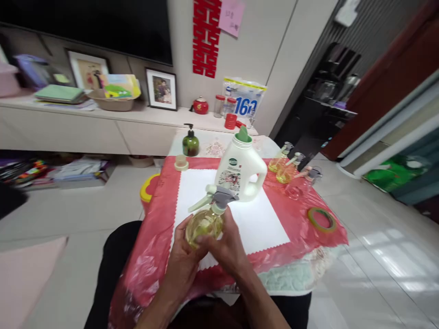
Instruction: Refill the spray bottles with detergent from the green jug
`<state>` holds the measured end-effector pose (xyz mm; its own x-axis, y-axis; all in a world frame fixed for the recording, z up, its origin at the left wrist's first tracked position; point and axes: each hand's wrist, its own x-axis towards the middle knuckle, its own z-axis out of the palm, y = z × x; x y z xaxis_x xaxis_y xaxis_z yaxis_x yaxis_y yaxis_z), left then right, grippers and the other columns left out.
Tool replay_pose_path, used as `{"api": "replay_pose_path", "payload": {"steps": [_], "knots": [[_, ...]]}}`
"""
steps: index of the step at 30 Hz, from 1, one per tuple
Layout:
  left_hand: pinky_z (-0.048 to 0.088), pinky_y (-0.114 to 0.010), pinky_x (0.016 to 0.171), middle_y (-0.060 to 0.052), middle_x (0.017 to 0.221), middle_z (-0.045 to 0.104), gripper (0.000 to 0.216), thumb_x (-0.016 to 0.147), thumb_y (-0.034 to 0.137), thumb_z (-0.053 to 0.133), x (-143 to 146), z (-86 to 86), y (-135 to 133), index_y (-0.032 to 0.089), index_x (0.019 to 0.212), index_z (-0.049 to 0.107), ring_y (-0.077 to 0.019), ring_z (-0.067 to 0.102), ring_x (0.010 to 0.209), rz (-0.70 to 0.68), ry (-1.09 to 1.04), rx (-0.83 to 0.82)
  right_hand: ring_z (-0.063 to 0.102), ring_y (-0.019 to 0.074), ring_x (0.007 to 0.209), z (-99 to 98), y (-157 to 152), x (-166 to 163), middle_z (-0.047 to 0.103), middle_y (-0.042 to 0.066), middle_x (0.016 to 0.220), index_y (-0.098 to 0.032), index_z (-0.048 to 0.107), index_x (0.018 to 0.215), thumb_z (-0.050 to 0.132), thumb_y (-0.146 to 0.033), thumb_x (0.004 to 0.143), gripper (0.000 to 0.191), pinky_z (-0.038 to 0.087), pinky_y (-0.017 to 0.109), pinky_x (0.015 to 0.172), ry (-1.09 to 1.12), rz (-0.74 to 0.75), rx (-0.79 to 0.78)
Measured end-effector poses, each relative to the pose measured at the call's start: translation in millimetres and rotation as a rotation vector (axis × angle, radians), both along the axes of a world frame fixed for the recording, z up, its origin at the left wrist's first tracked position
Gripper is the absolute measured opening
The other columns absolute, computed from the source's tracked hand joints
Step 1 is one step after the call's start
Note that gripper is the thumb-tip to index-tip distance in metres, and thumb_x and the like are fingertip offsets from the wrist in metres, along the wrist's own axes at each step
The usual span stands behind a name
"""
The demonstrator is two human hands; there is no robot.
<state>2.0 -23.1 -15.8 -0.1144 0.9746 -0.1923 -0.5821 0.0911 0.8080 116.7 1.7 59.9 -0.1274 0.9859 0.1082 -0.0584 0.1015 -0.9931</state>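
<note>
I can see a rounded, see-through spray bottle (205, 228), yellow-tinted, its sprayer head on, cradled off the table between the person's left hand (183, 256) and right hand (225, 246). It sits at twelve o'clock from them, tilted, neck towards one; the head's grey end points to three, the pale trigger to eight.

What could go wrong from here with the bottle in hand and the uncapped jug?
1. The held spray bottle is rounded and looks smooth; it might slip if the left hand or right hand loosens.
2. The white jug stands uncapped just beyond it; a bump might tip it, spilling any contents onto the white sheet.
3. The pink spray bottle, near the right edge of the red cover, might get knocked off.
</note>
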Motion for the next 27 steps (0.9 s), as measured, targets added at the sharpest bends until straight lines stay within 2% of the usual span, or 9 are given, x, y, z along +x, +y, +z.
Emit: {"api": "replay_pose_path", "payload": {"steps": [3, 6, 8, 12, 16, 19, 21, 27], "knots": [[0.065, -0.040, 0.086, -0.006, 0.130, 0.070, 0.097, 0.058, 0.045, 0.095, 7, -7.2, 0, 0.035, 0.138, 0.042, -0.0306, 0.073, 0.110, -0.006, 0.100, 0.016, 0.062, 0.0174, 0.094, 6.2, -9, 1, 0.064, 0.000, 0.109, -0.021, 0.053, 0.122, 0.086, -0.020, 0.057, 0.073, 0.056, 0.025, 0.080, -0.049, -0.070, -0.049], [0.065, -0.043, 0.087, -0.009, 0.139, 0.065, 0.094, 0.062, 0.050, 0.092, 13, -9.3, -1, 0.035, 0.139, 0.041, -0.0331, 0.071, 0.114, -0.114, 0.188, 0.070, 0.064, 0.0174, 0.091, 1.9, -14, 14, 0.065, 0.001, 0.107, -0.021, 0.052, 0.120, 0.083, -0.022, 0.062, 0.066, 0.056, 0.026, 0.077, -0.081, -0.125, -0.053], [0.061, -0.047, 0.098, -0.010, 0.146, 0.058, 0.087, 0.067, 0.051, 0.089, 14, -9.1, 0, 0.033, 0.138, 0.042, -0.0344, 0.064, 0.126, -0.175, 0.263, 0.140, 0.066, 0.0184, 0.093, -2.9, -15, 33, 0.066, 0.002, 0.108, -0.020, 0.051, 0.122, 0.083, -0.027, 0.067, 0.064, 0.057, 0.028, 0.079, -0.100, -0.148, -0.040], [0.043, -0.052, 0.119, -0.009, 0.150, 0.052, 0.059, 0.083, 0.048, 0.075, 2, -12.1, 5, 0.030, 0.135, 0.053, -0.0311, 0.052, 0.140, -0.210, 0.565, 0.231, 0.067, 0.0215, 0.102, -9.6, -7, 92, 0.065, 0.007, 0.117, -0.018, 0.048, 0.127, 0.087, -0.037, 0.067, 0.074, 0.057, 0.033, 0.088, -0.191, -0.274, -0.010], [0.042, -0.053, 0.120, -0.008, 0.141, 0.055, 0.043, 0.089, 0.046, 0.065, -12, -19.4, 10, 0.029, 0.129, 0.060, -0.0291, 0.053, 0.136, -0.153, 0.806, 0.287, 0.067, 0.0244, 0.098, -15.3, 8, 166, 0.066, 0.009, 0.111, -0.017, 0.047, 0.122, 0.089, -0.047, 0.061, 0.080, 0.056, 0.039, 0.089, -0.280, -0.486, 0.011], [0.045, -0.052, 0.116, -0.008, 0.136, 0.059, 0.040, 0.090, 0.045, 0.062, -14, -24.2, 11, 0.029, 0.127, 0.062, -0.0285, 0.057, 0.130, -0.137, 0.876, 0.316, 0.064, 0.0258, 0.104, -20.0, 19, 217, 0.064, 0.008, 0.114, -0.018, 0.048, 0.121, 0.089, -0.050, 0.057, 0.082, 0.053, 0.044, 0.097, -0.314, -0.631, 0.027], [0.047, -0.052, 0.115, -0.008, 0.134, 0.060, 0.038, 0.091, 0.044, 0.061, -14, -26.7, 11, 0.029, 0.126, 0.062, -0.0283, 0.058, 0.129, -0.137, 0.897, 0.326, 0.064, 0.0268, 0.102, -22.8, 24, 243, 0.064, 0.008, 0.113, -0.019, 0.049, 0.120, 0.089, -0.049, 0.056, 0.081, 0.053, 0.045, 0.095, -0.341, -0.695, 0.024], [0.048, -0.048, 0.114, -0.007, 0.131, 0.063, 0.038, 0.090, 0.045, 0.062, -15, -30.3, 10, 0.028, 0.124, 0.065, -0.0280, 0.060, 0.126, -0.138, 0.923, 0.296, 0.065, 0.0280, 0.093, -30.1, 39, 292, 0.066, 0.008, 0.105, -0.019, 0.053, 0.114, 0.090, -0.048, 0.051, 0.078, 0.056, 0.044, 0.085, -0.423, -0.792, -0.003]]}}
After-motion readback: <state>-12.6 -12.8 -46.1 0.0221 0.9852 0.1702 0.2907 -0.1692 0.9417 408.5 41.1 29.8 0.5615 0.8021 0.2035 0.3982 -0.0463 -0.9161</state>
